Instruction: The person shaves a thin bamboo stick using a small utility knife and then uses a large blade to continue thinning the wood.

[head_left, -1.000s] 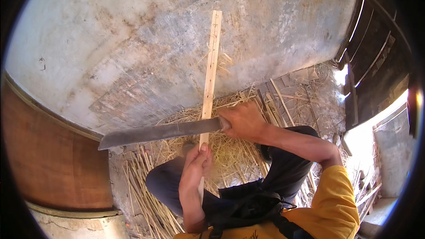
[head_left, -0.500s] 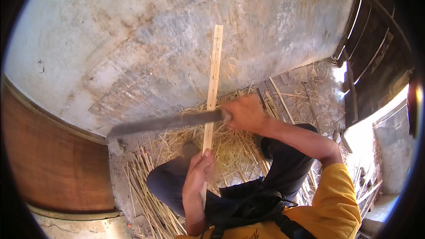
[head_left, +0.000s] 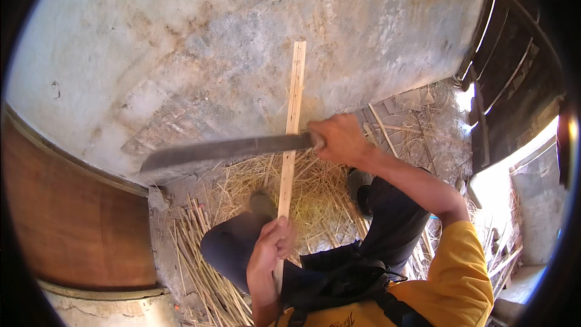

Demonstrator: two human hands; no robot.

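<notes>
My left hand (head_left: 272,246) is closed round the lower part of a long pale bamboo strip (head_left: 295,94), which stands out upward in front of me between my knees. My right hand (head_left: 342,140) grips the handle of a machete (head_left: 224,149). Its long dark blade points left and crosses the strip about midway, in front of it; whether the edge bites into the strip I cannot tell. The strip's lower end is partly hidden by my left hand and reaches down to my lap.
Pale shavings (head_left: 321,191) cover the ground between my feet. A bundle of thin strips (head_left: 209,266) lies beside my left knee, with more sticks on the right. A stained wall (head_left: 181,54) rises ahead; a brown wooden panel (head_left: 78,206) stands left.
The machete and my right hand have moved up along the strip, away from my left hand. The strip and left hand have shifted slightly down toward me.
</notes>
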